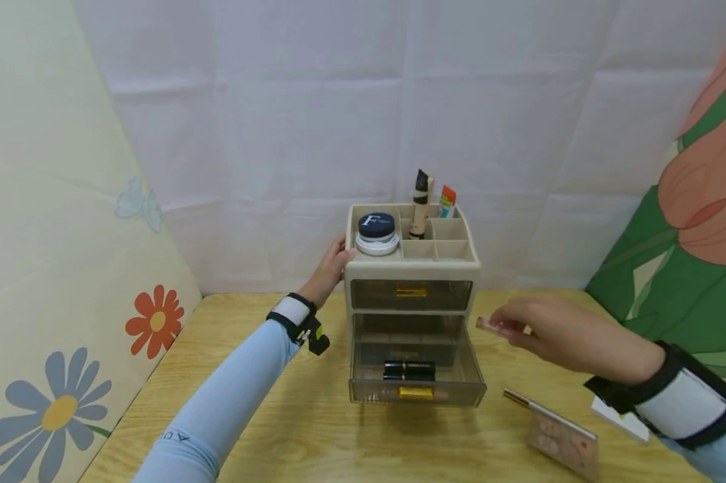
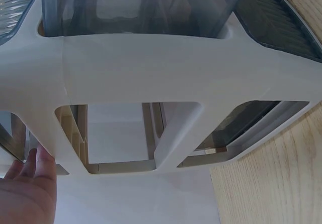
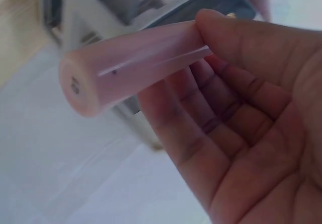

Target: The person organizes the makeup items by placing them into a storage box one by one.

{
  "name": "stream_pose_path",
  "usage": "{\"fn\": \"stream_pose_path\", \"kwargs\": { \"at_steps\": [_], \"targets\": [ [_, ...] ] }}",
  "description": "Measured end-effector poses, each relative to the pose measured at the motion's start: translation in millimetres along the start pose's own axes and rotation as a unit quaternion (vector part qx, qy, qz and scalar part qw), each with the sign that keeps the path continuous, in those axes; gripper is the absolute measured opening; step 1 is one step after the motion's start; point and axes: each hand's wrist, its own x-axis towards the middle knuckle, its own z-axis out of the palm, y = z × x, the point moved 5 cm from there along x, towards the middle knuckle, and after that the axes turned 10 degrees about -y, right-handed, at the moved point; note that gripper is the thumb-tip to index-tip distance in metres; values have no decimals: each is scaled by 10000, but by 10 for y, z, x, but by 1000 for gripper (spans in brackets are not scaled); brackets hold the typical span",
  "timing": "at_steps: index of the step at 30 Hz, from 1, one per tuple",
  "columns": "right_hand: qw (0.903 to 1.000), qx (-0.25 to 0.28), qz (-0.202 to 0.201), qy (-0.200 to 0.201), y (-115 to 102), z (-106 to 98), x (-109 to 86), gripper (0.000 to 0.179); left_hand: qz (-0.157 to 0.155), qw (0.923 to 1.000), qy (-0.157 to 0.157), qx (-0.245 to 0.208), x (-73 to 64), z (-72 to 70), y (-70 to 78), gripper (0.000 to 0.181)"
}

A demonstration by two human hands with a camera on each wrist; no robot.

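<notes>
A cream cosmetics organizer (image 1: 412,268) with smoky drawers stands on the table. Its lower drawer (image 1: 363,391) is pulled out, with black tubes (image 1: 410,367) lying inside. My left hand (image 1: 331,272) grips the organizer's upper left edge; in the left wrist view the fingers (image 2: 43,166) reach into a side opening. To the right of the open drawer, my right hand (image 1: 541,329) pinches a pink cylindrical lipstick tube (image 3: 133,65) between thumb and fingers, its round end pointing away from the palm. In the head view this tube (image 1: 491,326) is apart from the drawer.
On top of the organizer sit a navy-lidded jar (image 1: 376,227) on a white round case (image 1: 378,245), a black-capped foundation tube (image 1: 420,208) and an orange-capped tube (image 1: 447,200). A clear-covered makeup palette (image 1: 562,439) and a white box (image 1: 619,419) lie on the table at right.
</notes>
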Motion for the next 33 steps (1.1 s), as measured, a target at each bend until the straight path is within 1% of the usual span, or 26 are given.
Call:
{"fn": "stream_pose_path", "kwargs": {
  "at_steps": [3, 7, 12, 17, 21, 24, 27, 31, 33],
  "targets": [
    [9999, 14, -84, -145, -146, -73, 87, 15, 16, 10000, 2, -39, 4, -5, -14, 66],
    [9992, 100, -283, -257, -295, -114, 232, 12, -8, 10000, -6, -60, 8, 3, -2, 65],
    [9975, 168, -515, -450, -453, -98, 464, 10, -62, 10000, -16, -63, -6, 14, 22, 64],
    [9953, 38, -732, -627, -551, -45, 678, 6, -45, 9999, -72, -105, -23, 8, 19, 66],
    [9930, -145, -901, -751, -591, 12, 839, 5, -16, 9999, -87, -136, -24, 1, 13, 65],
    [9908, -170, -1013, -880, -612, 80, 972, 6, 1, 9999, -69, -142, -22, -3, 13, 64],
    [9890, -78, -963, -1117, -615, 177, 1099, 6, 9, 9999, -48, -136, -18, -4, 12, 64],
    [9865, -5, -833, -1409, -629, 322, 1223, 7, -22, 9999, -13, -156, -5, -10, -17, 64],
    [9849, 12, -875, -1491, -650, 380, 1266, 7, -35, 9999, -9, -155, -3, -7, -25, 64]
  ]
}}
